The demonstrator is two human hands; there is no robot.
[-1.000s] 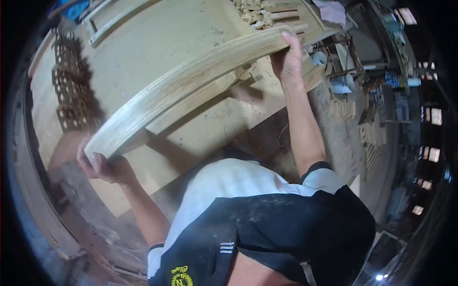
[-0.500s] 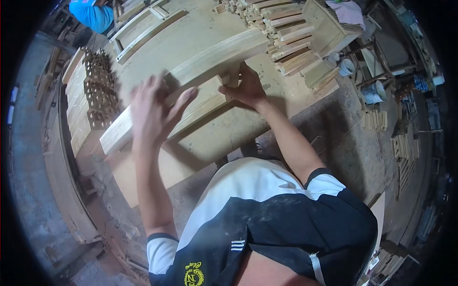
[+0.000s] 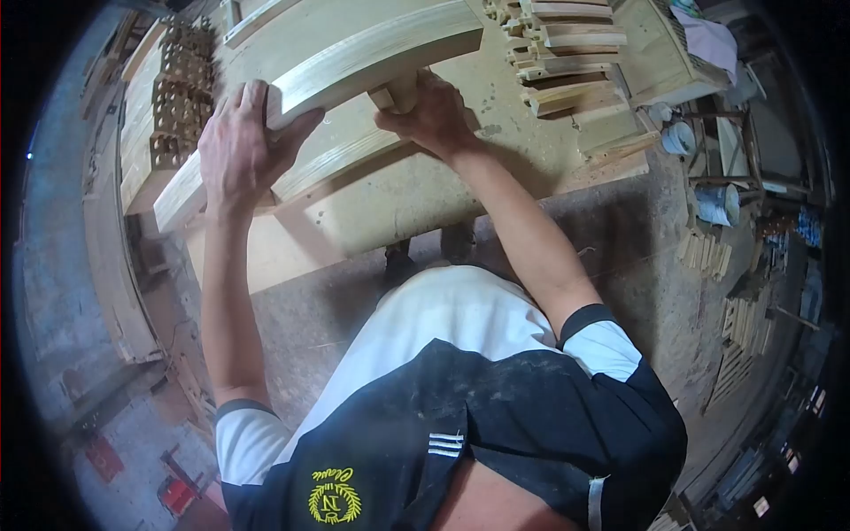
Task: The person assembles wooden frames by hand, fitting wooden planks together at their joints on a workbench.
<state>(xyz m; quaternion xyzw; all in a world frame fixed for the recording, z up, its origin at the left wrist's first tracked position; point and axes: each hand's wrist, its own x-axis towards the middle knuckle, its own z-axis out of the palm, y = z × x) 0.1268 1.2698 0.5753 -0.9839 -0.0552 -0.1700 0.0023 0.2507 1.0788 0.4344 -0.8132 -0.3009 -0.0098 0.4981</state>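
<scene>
A long, pale wooden beam [image 3: 376, 55] slants across the upper middle of the head view, raised above the worktable [image 3: 363, 208]. My left hand [image 3: 237, 150] is wrapped over the beam's left part, with the thumb along its near side. Under the beam, my right hand [image 3: 432, 113] is closed around a short wooden crosspiece [image 3: 396, 94], whose end meets the beam's underside. A second wooden rail [image 3: 332, 164] lies lower on the table, partly behind my left wrist. Whether the crosspiece is joined to that rail is hidden.
Stacked notched wooden pieces [image 3: 181, 93] stand at the table's left. Several wooden slats [image 3: 575, 62] lie at its far right, beside a wooden crate [image 3: 664, 53]. White buckets [image 3: 717, 205] and small wood bundles [image 3: 706, 255] sit on the floor at right.
My left hand has come down onto the beam and grips it. My view has shifted, so the table, beam and both hands appear higher. My right hand still holds the crosspiece.
</scene>
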